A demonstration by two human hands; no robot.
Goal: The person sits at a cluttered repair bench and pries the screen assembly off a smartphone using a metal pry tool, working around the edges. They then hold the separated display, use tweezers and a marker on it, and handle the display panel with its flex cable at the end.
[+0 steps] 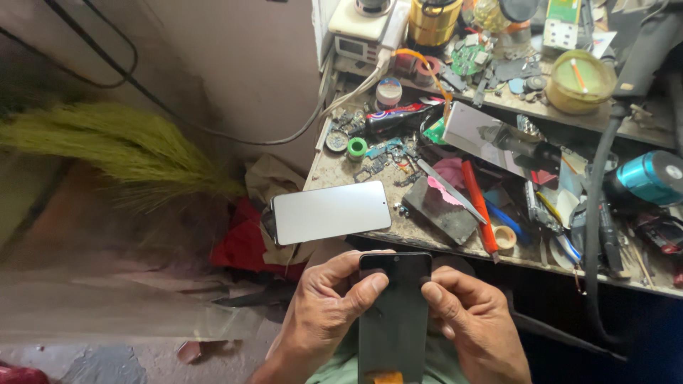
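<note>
Cluttered workbench (398, 231), pale wall (242, 64)

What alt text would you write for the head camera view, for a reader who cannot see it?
Two bare hands, left hand and right hand, grip the top of a dark phone screen panel held upright. Beyond it, a second, pale phone panel overhangs the edge of a cluttered repair bench.

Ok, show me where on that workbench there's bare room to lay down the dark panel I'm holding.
Little is bare. The grey workbench shows open surface only at its near left corner, between the pale rectangular phone screen and the green ring. From the grey sanding block and red-handled tool rightward it is crowded.
</note>
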